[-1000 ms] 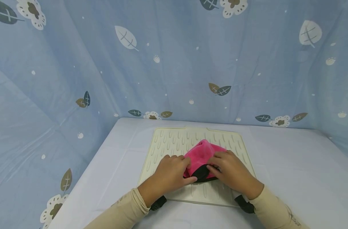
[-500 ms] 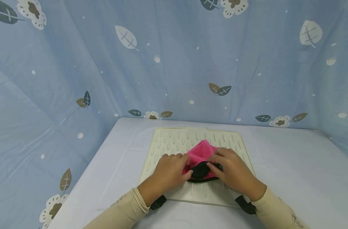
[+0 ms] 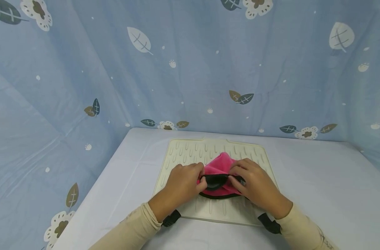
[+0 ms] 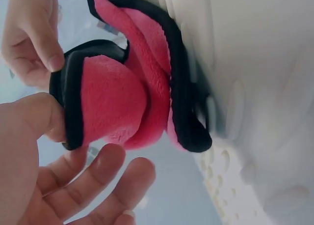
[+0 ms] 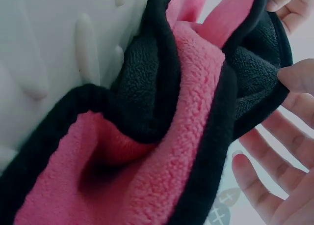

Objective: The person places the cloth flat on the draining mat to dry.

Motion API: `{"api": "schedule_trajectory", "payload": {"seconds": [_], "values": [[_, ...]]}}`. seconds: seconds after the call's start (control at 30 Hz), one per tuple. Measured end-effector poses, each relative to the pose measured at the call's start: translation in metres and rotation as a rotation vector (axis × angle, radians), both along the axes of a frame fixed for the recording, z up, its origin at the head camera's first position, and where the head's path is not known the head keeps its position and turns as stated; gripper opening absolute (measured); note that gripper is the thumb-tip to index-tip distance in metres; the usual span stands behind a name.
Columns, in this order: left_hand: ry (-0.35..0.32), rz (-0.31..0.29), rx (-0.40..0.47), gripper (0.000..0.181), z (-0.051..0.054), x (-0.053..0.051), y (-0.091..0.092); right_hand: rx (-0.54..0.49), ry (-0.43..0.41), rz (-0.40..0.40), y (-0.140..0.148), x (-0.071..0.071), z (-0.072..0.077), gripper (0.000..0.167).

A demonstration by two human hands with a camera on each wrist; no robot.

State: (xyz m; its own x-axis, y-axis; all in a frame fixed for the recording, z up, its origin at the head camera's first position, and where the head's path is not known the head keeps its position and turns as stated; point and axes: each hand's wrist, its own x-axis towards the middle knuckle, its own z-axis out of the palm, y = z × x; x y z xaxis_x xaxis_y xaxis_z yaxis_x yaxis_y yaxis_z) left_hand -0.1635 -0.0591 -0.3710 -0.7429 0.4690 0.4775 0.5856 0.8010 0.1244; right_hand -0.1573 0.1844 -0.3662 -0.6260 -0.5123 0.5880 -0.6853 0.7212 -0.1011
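A plush cloth (image 3: pixel 219 166), pink on one face and black on the other with a black bound edge, lies bunched on a cream ribbed mat. My left hand (image 3: pixel 184 180) pinches its raised black edge at the left. A short way along the same edge, my right hand (image 3: pixel 255 182) pinches it between thumb and fingers. The left wrist view has the bound edge (image 4: pixel 73 104) lifted, with a pink flap hanging below it and the other fingers spread beneath. In the right wrist view, black pile (image 5: pixel 252 82) shows beside the thumb, and pink folds sag toward the mat.
The cream mat (image 3: pixel 183 152) has raised oval ridges and lies on a white-covered table (image 3: pixel 318 180). Blue curtain (image 3: pixel 190 69) with leaf and flower prints hangs behind and at the left. Black straps (image 3: pixel 269 223) sit at both wrists.
Both hands have raised the cloth's near edge, so more of its black side faces the head view. My left hand has shifted slightly left and up; the right has risen a little.
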Motion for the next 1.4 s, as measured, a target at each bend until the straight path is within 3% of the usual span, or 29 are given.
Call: {"api": "schedule_trajectory", "payload": {"seconds": [0.17, 0.43, 0.83, 1.1, 1.4], "values": [[0.01, 0.005, 0.029, 0.011, 0.002, -0.002, -0.003, 0.021, 0.022, -0.018, 0.002, -0.001, 0.001, 0.019], [0.03, 0.031, 0.042, 0.016, 0.002, -0.007, -0.009, -0.003, 0.046, -0.033, 0.006, -0.002, 0.003, 0.018], [-0.053, 0.073, 0.072, 0.006, 0.004, -0.01, -0.014, -0.014, -0.001, -0.084, 0.012, -0.002, 0.008, 0.017], [-0.021, 0.091, 0.109, 0.006, 0.009, -0.014, -0.019, -0.01, 0.036, -0.088, 0.015, -0.004, 0.007, 0.018], [0.029, 0.097, 0.143, 0.006, 0.016, -0.016, -0.022, -0.013, 0.022, -0.099, 0.015, -0.006, 0.007, 0.022]]}}
